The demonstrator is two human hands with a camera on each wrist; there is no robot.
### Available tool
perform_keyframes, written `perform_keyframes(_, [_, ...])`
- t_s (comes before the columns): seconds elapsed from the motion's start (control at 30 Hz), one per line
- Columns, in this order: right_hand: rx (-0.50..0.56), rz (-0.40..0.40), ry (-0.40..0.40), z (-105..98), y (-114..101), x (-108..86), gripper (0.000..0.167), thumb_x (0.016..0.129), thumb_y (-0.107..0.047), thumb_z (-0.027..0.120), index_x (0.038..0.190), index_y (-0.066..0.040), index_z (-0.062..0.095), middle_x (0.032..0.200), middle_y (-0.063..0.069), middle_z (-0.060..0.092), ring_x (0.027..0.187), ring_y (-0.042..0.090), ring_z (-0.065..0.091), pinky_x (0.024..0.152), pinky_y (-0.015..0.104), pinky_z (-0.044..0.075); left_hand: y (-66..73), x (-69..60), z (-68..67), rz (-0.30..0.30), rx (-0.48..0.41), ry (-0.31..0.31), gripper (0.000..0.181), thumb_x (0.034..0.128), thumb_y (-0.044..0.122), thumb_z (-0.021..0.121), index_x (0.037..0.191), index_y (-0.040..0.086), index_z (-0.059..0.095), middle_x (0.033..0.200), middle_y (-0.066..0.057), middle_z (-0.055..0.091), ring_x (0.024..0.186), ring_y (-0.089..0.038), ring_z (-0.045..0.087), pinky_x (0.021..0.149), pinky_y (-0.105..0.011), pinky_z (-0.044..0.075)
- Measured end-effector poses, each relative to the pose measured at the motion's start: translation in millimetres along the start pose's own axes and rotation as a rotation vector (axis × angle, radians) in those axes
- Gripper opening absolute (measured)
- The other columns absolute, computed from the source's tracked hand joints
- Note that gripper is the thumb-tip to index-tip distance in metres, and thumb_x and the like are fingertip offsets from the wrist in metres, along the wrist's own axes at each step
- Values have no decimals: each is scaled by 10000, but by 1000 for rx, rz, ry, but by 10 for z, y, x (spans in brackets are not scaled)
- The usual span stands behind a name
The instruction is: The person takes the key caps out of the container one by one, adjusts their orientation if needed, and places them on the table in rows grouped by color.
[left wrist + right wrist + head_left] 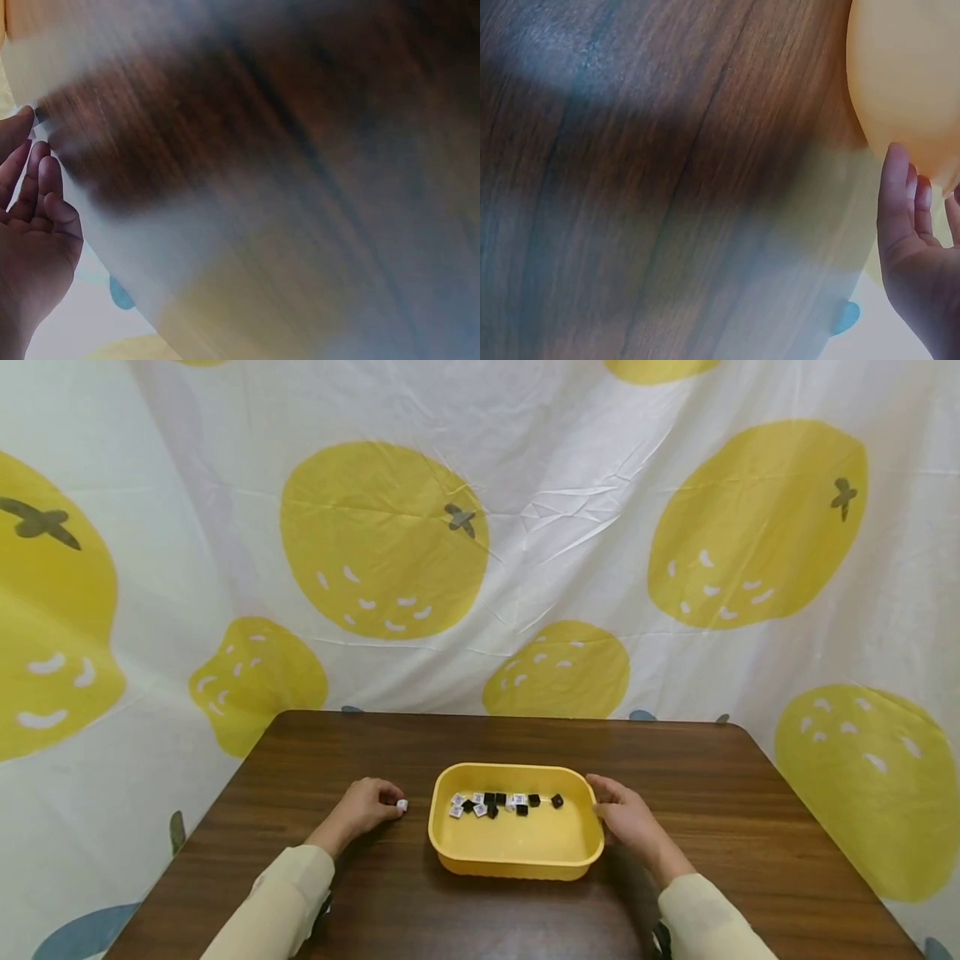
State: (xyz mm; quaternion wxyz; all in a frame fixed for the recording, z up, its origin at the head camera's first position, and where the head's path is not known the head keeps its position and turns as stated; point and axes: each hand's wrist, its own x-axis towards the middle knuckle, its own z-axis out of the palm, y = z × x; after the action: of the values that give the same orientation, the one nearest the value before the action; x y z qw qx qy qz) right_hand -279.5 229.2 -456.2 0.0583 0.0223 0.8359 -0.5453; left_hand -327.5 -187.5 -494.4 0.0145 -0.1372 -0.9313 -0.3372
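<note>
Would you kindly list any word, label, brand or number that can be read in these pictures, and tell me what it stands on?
No text can be read in any view.
White cubes in the tray: dark printed marks, too small and blurred to read.
Cube in the left hand: too small to read any marking.
Curtain: lemon pictures, no lettering visible.

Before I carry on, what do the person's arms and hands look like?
Both arms are covered in long, pale cream sleeves: left sleeve, right sleeve. The left hand and right hand are bare, no gloves. A small dark item shows under the left cuff, too unclear to identify.
</note>
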Motion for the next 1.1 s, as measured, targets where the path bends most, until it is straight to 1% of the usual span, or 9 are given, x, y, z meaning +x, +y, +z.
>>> perform_keyframes(0.03, [1, -2, -3, -1, -1, 3, 497, 964, -1, 475, 1460, 4, 437, 1107, 228, 542, 772, 228, 574, 594, 368, 539, -1, 2, 0, 3, 3, 0, 103, 833, 105, 783, 915, 50, 755, 825, 14, 672, 802, -147, 590, 770, -373, 493])
perform_keyframes(0.17, [0, 1, 0, -1, 2, 3, 489, 965, 3, 476, 1453, 14, 445, 1074, 209, 536, 713, 216, 553, 575, 354, 521, -3, 13, 0, 11, 6, 5, 83, 822, 89, 784, 889, 55, 751, 805, 21, 666, 782, -139, 578, 756, -355, 483])
perform_keyframes(0.23, [6, 3, -1, -1, -1, -1, 493, 964, 4, 480, 1455, 16, 442, 1074, 207, 534, 682, 209, 540, 568, 347, 514, -4, 16, -2, 22, 5, 6, 105, 812, 83, 787, 901, 47, 744, 808, 16, 662, 780, -141, 577, 751, -353, 484])
perform_keyframes(0.37, [26, 7, -2, -1, -8, -13, 503, 962, 4, 488, 1463, 6, 435, 1093, 215, 533, 635, 196, 514, 562, 341, 517, 9, 20, -8, 25, 0, 8, 168, 792, 65, 793, 942, 28, 729, 824, -7, 655, 790, -156, 582, 752, -359, 489])
perform_keyframes(0.53, [38, 8, -5, 4, -20, -24, 515, 958, 7, 486, 1469, 5, 431, 1068, 209, 546, 644, 197, 520, 565, 341, 518, 26, 22, -9, 21, 12, 1, 191, 798, 72, 789, 972, 18, 729, 860, -23, 666, 822, -176, 598, 778, -384, 501])
perform_keyframes(0.77, [52, 15, -4, 11, -30, -37, 531, 942, 24, 484, 1470, 12, 431, 1008, 188, 541, 640, 196, 514, 559, 339, 516, 36, 14, -10, 30, 22, 0, 208, 798, 77, 790, 987, 20, 724, 908, -42, 661, 881, -222, 613, 827, -436, 500])
perform_keyframes(1.0, [72, 12, -3, 15, -29, -37, 533, 938, 31, 483, 1469, 18, 430, 1033, 203, 544, 694, 214, 558, 577, 359, 542, 31, 36, 11, 16, 37, -9, 193, 809, 62, 785, 991, 34, 731, 930, -39, 661, 917, -230, 610, 860, -448, 490])
perform_keyframes(1.1, [81, 12, 1, 18, -22, -35, 535, 934, 35, 484, 1466, 18, 434, 1027, 206, 546, 680, 213, 555, 580, 372, 549, 34, 44, 25, 16, 41, -21, 166, 822, 49, 772, 985, 42, 739, 942, -41, 667, 936, -236, 610, 878, -455, 484])
